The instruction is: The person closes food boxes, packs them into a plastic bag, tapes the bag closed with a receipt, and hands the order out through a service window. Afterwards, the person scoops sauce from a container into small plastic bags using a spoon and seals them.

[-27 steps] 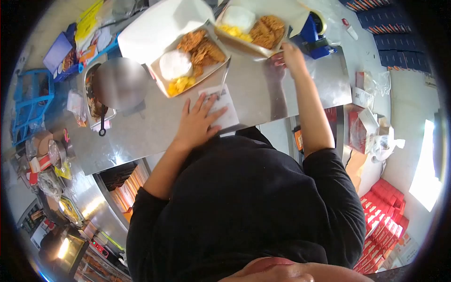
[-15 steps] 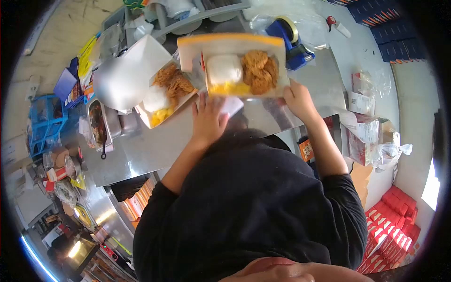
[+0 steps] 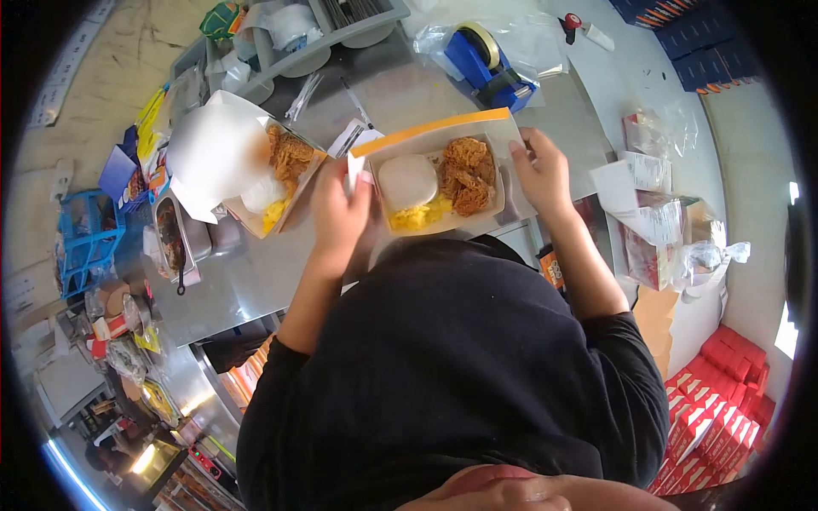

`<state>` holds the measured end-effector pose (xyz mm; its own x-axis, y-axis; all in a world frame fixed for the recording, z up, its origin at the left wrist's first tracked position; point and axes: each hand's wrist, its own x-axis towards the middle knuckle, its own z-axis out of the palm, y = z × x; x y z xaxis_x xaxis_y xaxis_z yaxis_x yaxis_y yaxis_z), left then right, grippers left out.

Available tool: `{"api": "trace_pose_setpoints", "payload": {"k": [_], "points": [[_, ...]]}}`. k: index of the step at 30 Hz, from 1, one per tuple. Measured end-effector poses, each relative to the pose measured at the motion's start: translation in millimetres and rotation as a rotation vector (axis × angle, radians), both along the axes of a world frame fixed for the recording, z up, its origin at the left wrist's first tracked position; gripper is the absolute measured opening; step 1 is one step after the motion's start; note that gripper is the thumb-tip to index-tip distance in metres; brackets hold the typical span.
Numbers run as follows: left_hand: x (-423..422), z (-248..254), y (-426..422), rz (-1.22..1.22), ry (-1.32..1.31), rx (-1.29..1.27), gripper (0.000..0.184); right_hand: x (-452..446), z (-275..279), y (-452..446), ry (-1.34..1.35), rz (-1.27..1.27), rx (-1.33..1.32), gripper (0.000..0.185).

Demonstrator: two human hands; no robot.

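Observation:
An open cardboard food box (image 3: pixel 439 136) with an orange lid edge is in front of my body, over the steel counter. Inside it are a round mound of white rice (image 3: pixel 407 180), yellow scrambled egg (image 3: pixel 422 215) and brown fried chicken (image 3: pixel 468 177). My left hand (image 3: pixel 341 211) pinches the box's left side flap, thumb inside and fingers mostly hidden outside. At the upper right side, my right hand (image 3: pixel 543 173) has its thumb and fingers closed at the box's edge. A second open food box (image 3: pixel 292 213) with similar food stands to the left.
Behind the boxes lie a blue tape dispenser (image 3: pixel 492 72), a paper slip (image 3: pixel 354 136) and a grey divided tray (image 3: pixel 319 38). A metal pan with a ladle (image 3: pixel 173 234) sits at the left. Bagged cartons (image 3: pixel 652 230) stand right; red boxes (image 3: pixel 707 417) are stacked lower right.
The food box has come nearer my body and slightly right. My left hand has gone from resting at the counter to holding its left flap. My right hand has shifted up along its side.

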<state>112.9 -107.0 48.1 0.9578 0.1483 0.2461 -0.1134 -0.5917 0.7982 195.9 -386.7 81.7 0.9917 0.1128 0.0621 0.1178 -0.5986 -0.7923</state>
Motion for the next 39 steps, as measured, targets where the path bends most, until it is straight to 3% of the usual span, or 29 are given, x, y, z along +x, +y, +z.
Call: {"api": "trace_pose_setpoints", "payload": {"k": [2, 4, 6, 7, 10, 11, 12, 14, 16, 18, 20, 22, 23, 24, 26, 31, 33, 36, 37, 39], "points": [[1, 5, 13, 0.036, -0.166, 0.376, 0.03, -1, -7, -13, -0.083, 0.006, -0.06, 0.012], [-18, -16, 16, -0.022, -0.194, 0.461, 0.024, -16, -50, -32, -0.231, 0.263, 0.138, 0.025], [-38, -33, 0, -0.129, 0.336, -0.375, 0.028, -44, -57, -19, 0.435, 0.121, 0.812, 0.032], [-39, -37, -5, -0.047, 0.422, -0.831, 0.033, -43, -51, -17, 0.569, 0.049, 0.644, 0.029], [-16, -9, -6, -0.021, 0.525, -0.813, 0.042, -18, -24, -6, 0.592, -0.134, 0.519, 0.035], [-6, 8, -7, 0.022, 0.564, -0.674, 0.047, -6, -22, -11, 0.517, 0.001, 0.36, 0.044], [0, 26, -8, 0.021, 0.564, -0.673, 0.047, -2, -16, -12, 0.517, 0.0, 0.361, 0.044], [8, 54, -10, 0.08, 0.819, -0.669, 0.048, 5, 0, -10, 0.623, 0.08, 0.3, 0.043], [2, 45, -9, 0.051, 0.826, -0.649, 0.051, -5, 8, -6, 0.653, 0.095, 0.233, 0.043], [-12, 12, -8, -0.137, 0.611, -0.571, 0.057, -25, -8, -3, 0.355, 0.148, -0.024, 0.044], [-22, -1, -17, -0.091, 0.522, -0.575, 0.061, -34, -24, -3, 0.336, 0.193, -0.069, 0.049], [-24, 0, -22, -0.114, 0.233, 0.178, 0.068, -38, -38, 0, -0.146, 0.194, -0.265, 0.056], [-17, 3, -19, -0.261, 0.065, 0.494, 0.074, -33, -38, -4, -0.216, 0.306, -0.223, 0.065], [-12, 12, -22, -0.261, 0.068, 0.493, 0.074, -32, -34, -3, -0.213, 0.308, -0.224, 0.065], [-3, 27, -33, -0.674, 0.095, 0.784, 0.079, -29, -27, 2, -0.257, 0.837, -0.441, 0.068], [6, 0, -28, -0.659, 0.06, 0.882, 0.087, -18, -35, -5, -0.197, 0.931, -0.407, 0.072], [8, 4, -24, -0.666, 0.054, 0.585, 0.08, -17, -36, -5, -0.275, 0.962, -0.495, 0.064], [11, -1, -26, -0.651, 0.004, 0.776, 0.068, -12, -40, -8, -0.347, 1.007, -0.426, 0.057], [15, 2, -23, -0.68, -0.008, 0.753, 0.055, -6, -41, -11, -0.348, 1.007, -0.421, 0.057], [18, 9, -15, -0.724, 0.026, 0.739, 0.052, 4, -40, -19, -0.188, 1.091, -0.321, 0.05]]}}
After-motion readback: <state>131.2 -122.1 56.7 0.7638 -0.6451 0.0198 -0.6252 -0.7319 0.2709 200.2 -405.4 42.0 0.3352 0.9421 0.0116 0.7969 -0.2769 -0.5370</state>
